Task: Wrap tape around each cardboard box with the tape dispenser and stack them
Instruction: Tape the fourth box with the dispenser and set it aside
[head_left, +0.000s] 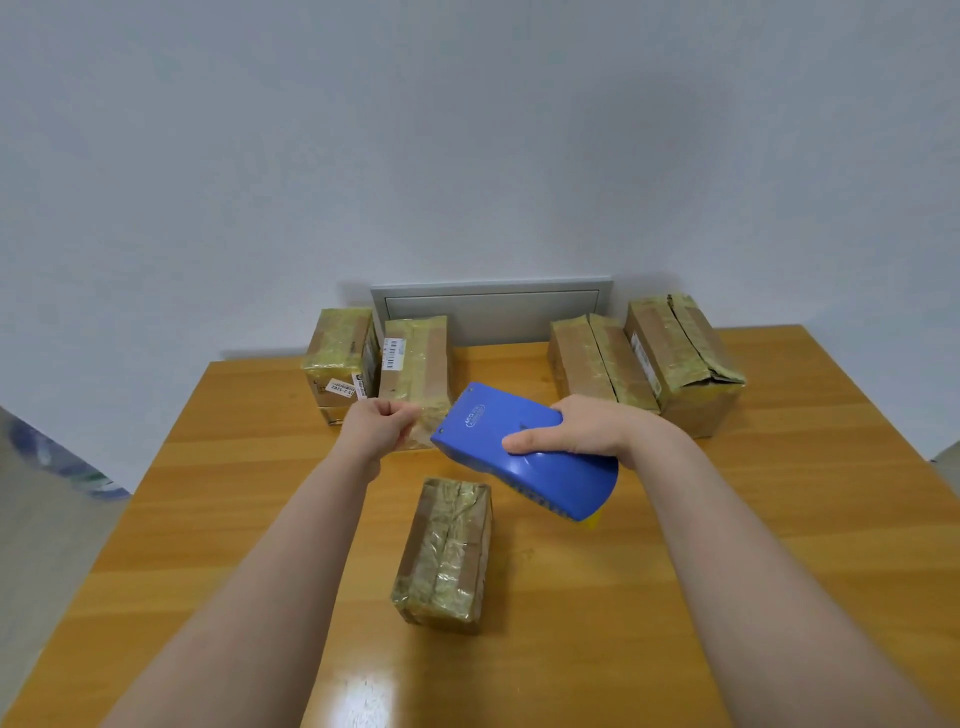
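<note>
Drawing tape: right hand (582, 434) grips the tape dispenser (498, 431), left hand (382, 423) apparently pinches the tape end (422, 422); next, anchor it squarely on the near box (444, 551).

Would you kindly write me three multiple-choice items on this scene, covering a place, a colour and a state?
1. Where is the nearest box? A on another box; B alone on the table; C on the floor.
2. What colour is the tape dispenser? A red; B blue; C green.
3. The tape dispenser is: A lying flat; B on a box; C gripped by the right hand.
Key: B, it lies by itself; B, its shell is blue; C, that hand wraps it in the air.
</note>
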